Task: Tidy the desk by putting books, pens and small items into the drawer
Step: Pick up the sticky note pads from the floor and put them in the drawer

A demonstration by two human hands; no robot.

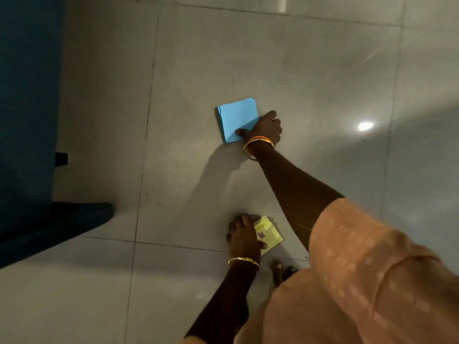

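Right hand (265,127) gripping blue pad (237,119), left hand (244,238) yellow pad (269,234)

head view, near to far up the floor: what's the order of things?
Bare toes → left hand gripping yellow sticky-note pad → right hand gripping blue sticky-note pad.

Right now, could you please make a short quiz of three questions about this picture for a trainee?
1. True or false: the right hand grips the blue pad.
2. What does the left hand hold?
A. a pen
B. a yellow pad
C. nothing
3. Fill in: both pads are down at the tiled ____.

Key:
1. True; thumb on top, at the pad's corner.
2. B, the yellow pad.
3. Floor; no desk or drawer is in view.
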